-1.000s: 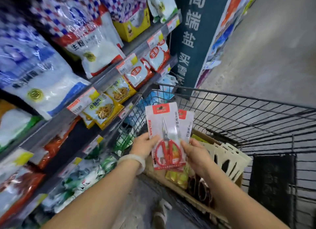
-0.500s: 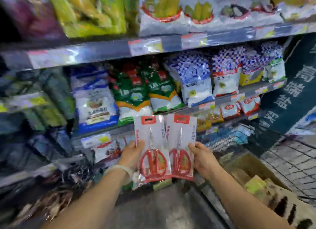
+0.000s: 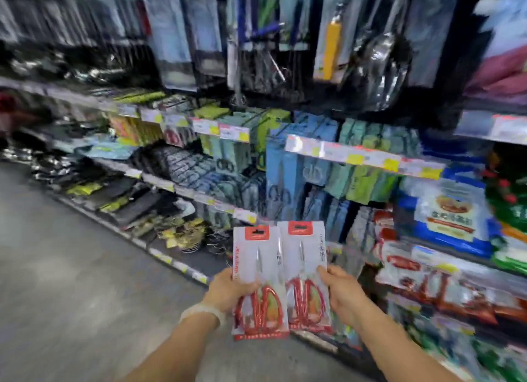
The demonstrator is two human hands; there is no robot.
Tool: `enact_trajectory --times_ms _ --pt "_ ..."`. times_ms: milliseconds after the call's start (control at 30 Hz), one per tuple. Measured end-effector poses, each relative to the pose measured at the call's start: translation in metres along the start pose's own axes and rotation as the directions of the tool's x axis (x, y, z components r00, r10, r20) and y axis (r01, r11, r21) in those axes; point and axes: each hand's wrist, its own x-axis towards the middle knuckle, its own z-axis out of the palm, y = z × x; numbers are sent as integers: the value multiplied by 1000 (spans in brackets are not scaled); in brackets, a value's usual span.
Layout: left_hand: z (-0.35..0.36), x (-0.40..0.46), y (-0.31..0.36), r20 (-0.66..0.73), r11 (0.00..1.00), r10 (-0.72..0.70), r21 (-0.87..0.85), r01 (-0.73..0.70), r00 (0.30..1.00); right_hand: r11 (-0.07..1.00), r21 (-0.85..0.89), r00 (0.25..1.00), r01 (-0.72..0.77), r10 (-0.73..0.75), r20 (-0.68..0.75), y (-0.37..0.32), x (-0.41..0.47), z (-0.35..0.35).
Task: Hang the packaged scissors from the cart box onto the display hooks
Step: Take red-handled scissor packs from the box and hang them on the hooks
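Note:
I hold two packs of red-handled scissors side by side, upright, low in the middle of the view. My left hand (image 3: pixel 228 291) grips the left scissors pack (image 3: pixel 258 279) at its lower left edge. My right hand (image 3: pixel 343 293) grips the right scissors pack (image 3: pixel 306 273) at its lower right edge. Each pack is white with a red header and a hang hole at the top. Behind them hang rows of blue and green carded scissors (image 3: pixel 288 170) on display hooks. The cart and its box are out of view.
Shelves of hanging kitchen tools run from upper left to right, with a ladle (image 3: pixel 376 67) above. Price-label rails (image 3: pixel 362 154) front each row. Bagged goods (image 3: pixel 445 210) fill the right side. Grey aisle floor (image 3: pixel 71 281) lies to the left. The whole picture is motion-blurred.
My view has swung from the cart and the salt shelves to a display of hanging kitchen tools and scissors. Both hands still hold the two packs, now spread side by side.

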Motion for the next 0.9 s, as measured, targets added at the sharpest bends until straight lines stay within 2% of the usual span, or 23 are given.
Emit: enact_trajectory --times_ms 167,267,467,667,900 --pt "-110 22 -4 -186 993 -34 -121 12 982 993 -121 988 -14 32 150 -3 63 122" --pt "-175 38 5 -323 978 -80 -206 12 943 991 -131 966 -39 70 248 -9 102 194" --pt "-302 84 49 -476 982 -80 -188 -12 876 983 -180 920 -23 91 381 -36 167 337" --pt "-380 123 72 -489 963 -102 -266 -36 866 966 -256 890 -19 133 436 -62 209 435" --pt "-470 196 87 -410 963 -104 -268 -11 906 968 -250 935 13 76 345 -70 260 523"
